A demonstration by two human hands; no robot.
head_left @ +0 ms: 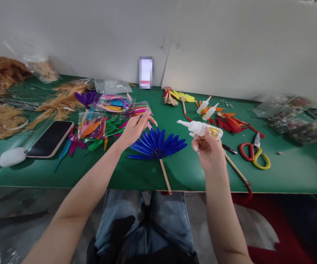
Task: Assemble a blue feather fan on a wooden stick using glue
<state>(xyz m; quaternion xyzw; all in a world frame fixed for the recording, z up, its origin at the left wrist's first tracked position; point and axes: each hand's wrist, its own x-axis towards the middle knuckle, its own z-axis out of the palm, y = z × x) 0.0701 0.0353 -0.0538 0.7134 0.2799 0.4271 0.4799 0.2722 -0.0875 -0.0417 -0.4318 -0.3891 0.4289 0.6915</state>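
My right hand [208,146] is closed round a clear squeeze bottle of glue [198,128], its white nozzle pointing left. My left hand [136,128] is in a pinch above the left side of a blue feather fan [161,145]. A pale pink feather [149,125] shows below its fingertips; most of it is hidden. The fan lies spread on the green table, and its wooden stick [165,176] reaches the front edge. Two more glue bottles [208,110] lie farther back on the right.
Packets of coloured feathers [92,126], purple feathers [87,98] and a black-screened phone [51,138] lie left. Scissors [253,153], red feathers [230,124] and a stick [238,168] are right. A yellow feather fan [184,97] lies behind; a lit phone [146,72] leans against the wall.
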